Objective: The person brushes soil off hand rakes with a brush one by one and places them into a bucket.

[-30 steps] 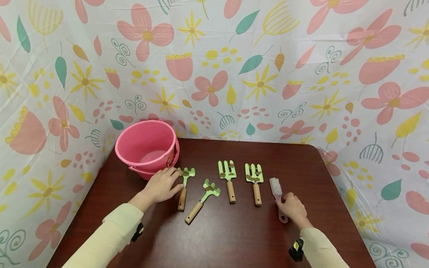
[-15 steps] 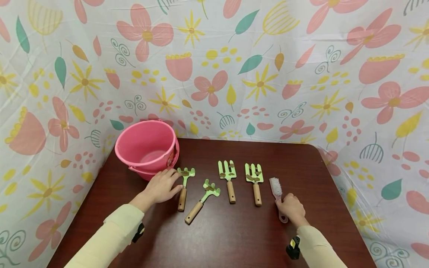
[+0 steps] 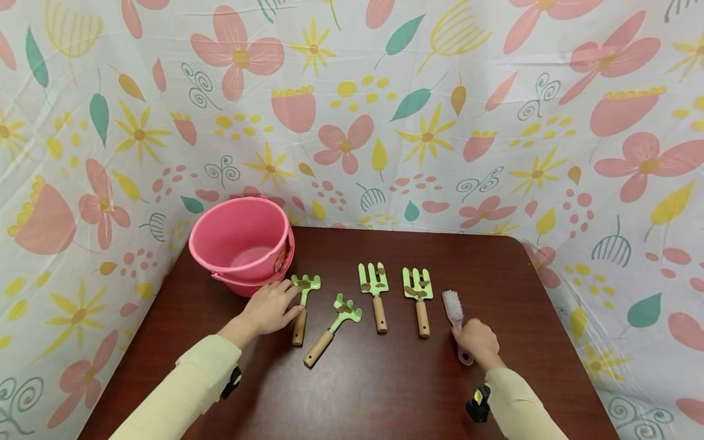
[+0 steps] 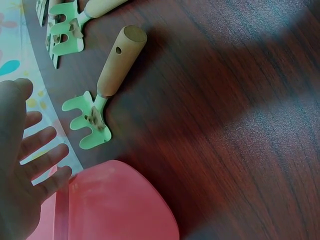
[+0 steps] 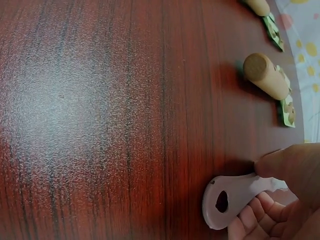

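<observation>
Brush [image 3: 453,310] slants at the right of the counter [image 3: 363,397], beside two forks [image 3: 421,315], and we see the right hand [image 3: 477,343] with its thumb and curled fingers clamped on the handle. The left hand [image 3: 267,309], fingers loosely apart, is over by the rake [image 3: 299,326] and the bucket [image 3: 233,229], though we cannot tell whether it touches either. Between that rake and the forks we find a second rake [image 3: 323,343].
</observation>
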A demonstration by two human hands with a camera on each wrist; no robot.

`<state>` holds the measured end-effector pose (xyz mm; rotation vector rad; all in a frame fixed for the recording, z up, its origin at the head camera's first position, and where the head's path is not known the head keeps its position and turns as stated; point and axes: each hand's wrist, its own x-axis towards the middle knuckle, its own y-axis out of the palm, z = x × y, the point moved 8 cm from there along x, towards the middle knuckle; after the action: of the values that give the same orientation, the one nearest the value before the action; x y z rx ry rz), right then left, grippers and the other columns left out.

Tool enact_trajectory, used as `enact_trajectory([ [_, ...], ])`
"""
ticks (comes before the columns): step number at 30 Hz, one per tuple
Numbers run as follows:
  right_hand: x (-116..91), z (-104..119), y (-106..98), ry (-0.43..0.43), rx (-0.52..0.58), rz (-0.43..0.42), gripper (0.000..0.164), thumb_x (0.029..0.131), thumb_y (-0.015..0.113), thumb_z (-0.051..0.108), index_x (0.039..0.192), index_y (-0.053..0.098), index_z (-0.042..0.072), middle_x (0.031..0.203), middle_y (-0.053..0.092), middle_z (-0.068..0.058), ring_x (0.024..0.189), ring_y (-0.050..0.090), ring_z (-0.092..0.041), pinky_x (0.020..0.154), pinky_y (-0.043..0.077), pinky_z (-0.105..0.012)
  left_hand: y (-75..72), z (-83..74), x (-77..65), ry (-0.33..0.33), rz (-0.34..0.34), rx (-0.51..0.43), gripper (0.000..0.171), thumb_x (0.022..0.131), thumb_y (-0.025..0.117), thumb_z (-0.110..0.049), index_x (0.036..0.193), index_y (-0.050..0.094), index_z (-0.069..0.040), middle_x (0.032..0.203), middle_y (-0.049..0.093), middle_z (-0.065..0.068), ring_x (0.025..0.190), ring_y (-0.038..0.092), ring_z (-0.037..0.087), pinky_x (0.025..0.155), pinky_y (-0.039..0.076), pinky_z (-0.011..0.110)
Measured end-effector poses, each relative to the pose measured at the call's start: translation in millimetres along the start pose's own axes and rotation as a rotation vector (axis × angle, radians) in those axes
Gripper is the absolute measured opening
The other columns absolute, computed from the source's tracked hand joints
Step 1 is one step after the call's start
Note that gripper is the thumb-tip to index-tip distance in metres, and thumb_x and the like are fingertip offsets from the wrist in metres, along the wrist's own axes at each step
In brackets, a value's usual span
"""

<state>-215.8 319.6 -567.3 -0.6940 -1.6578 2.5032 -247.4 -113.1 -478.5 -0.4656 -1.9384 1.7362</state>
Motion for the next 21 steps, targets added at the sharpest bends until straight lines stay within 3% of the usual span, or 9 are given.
enact_trajectory([
  [6,0.3,-2.1,0.0,-0.006,0.026,0.012,0.035,0.086,0.051,0.033,0.061,0.045,0.01,0.065,0.052,-0.011,0.058,0.05,-0.025,0.047,0.039,-0.037,2.6,-0.3,-0.9,-0.007,0.014,0.008,0.041,0.087,0.059,-0.035,0.12,0.058,-0.011,0.103,0.055,0.005,0.092,0.053,0.025,0.083,0.045,0.04],
  [21,-1.5,0.6,-1.6,-0.051,0.007,0.025,0.038,0.087,0.048,0.031,0.054,0.046,0.014,0.051,0.049,-0.003,0.05,0.05,-0.021,0.045,0.037,-0.033,0.6,-1.0,-2.3,-0.02,0.047,-0.005,0.04,0.088,0.058,-0.036,0.119,0.058,-0.01,0.104,0.055,0.007,0.094,0.054,0.026,0.083,0.045,0.041],
])
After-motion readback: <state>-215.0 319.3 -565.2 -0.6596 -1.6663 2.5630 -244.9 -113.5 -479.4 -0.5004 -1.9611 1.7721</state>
